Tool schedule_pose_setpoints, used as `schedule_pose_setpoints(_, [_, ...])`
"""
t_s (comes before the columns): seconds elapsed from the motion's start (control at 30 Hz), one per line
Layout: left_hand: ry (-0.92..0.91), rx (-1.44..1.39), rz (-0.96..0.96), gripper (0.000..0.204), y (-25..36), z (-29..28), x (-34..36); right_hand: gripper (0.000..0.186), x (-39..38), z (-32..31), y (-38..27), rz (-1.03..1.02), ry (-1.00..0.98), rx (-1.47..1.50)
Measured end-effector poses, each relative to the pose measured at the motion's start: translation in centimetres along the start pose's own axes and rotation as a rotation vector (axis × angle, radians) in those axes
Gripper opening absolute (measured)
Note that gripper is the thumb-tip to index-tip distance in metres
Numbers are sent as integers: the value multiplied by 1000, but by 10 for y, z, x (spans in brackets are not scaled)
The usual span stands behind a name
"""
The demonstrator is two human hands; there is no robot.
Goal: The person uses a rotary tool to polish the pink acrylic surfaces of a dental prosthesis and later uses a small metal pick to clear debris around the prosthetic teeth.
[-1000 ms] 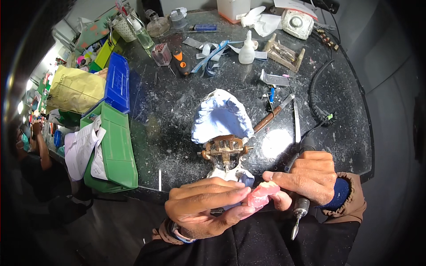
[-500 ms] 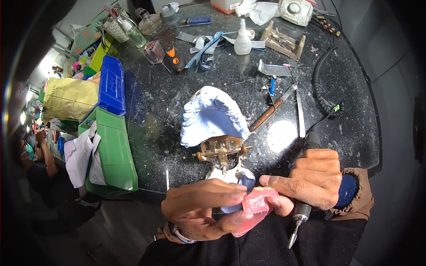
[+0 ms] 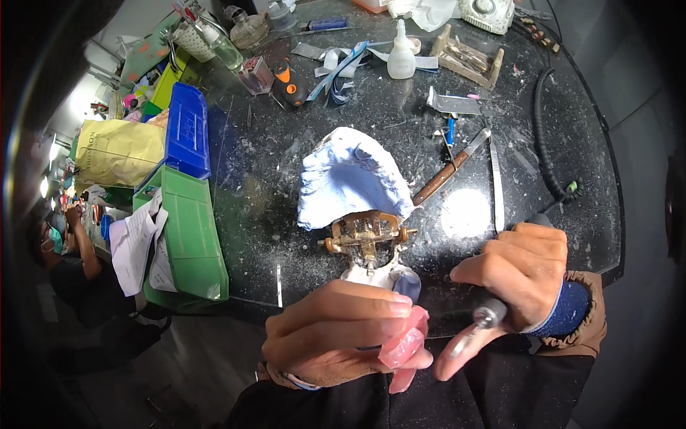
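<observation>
At the bottom centre my left hand (image 3: 332, 336) grips a glossy pink moulded piece (image 3: 404, 343) between fingers and thumb. My right hand (image 3: 522, 272) is wrapped round a rotary handpiece (image 3: 491, 312), whose metal bur angles down toward the pink piece, its thumb stretched downward beside it. Just beyond my hands, a brass hinged articulator (image 3: 368, 236) stands with a pale blue dental cast (image 3: 346, 179) opened back on it and a white plaster base (image 3: 368, 274) toward me, partly hidden. A wooden-handled knife (image 3: 439, 179) and a metal strip tool (image 3: 496, 186) lie right of the cast.
A green bin (image 3: 196, 257) with papers and a blue bin (image 3: 189, 132) line the dark bench's left. A white squeeze bottle (image 3: 401, 61), tool tray (image 3: 466, 61) and strips stand behind; a coiled cord (image 3: 543, 136) runs right. A co-worker (image 3: 75, 264) sits far left.
My right hand has lifted away from the pink piece and turned the handpiece's bur inward toward it. My left hand has shifted and tilted the pink piece more upright.
</observation>
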State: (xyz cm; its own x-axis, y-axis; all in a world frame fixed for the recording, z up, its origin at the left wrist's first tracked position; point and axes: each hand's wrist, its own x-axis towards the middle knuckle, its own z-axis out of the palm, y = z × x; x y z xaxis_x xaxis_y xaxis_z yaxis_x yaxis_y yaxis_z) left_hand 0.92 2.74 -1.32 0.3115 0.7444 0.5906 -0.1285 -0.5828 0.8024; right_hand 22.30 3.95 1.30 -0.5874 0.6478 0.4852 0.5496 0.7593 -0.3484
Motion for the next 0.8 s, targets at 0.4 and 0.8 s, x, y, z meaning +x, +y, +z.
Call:
schedule_pose_setpoints(0.4, [-33,140,137,39,-13,4,-7,59,-7,16,-5,48,65,-237])
schedule_pose_setpoints(0.8, [-15,115,178,40,-8,7,-2,57,-6,10,-8,42,78,-279])
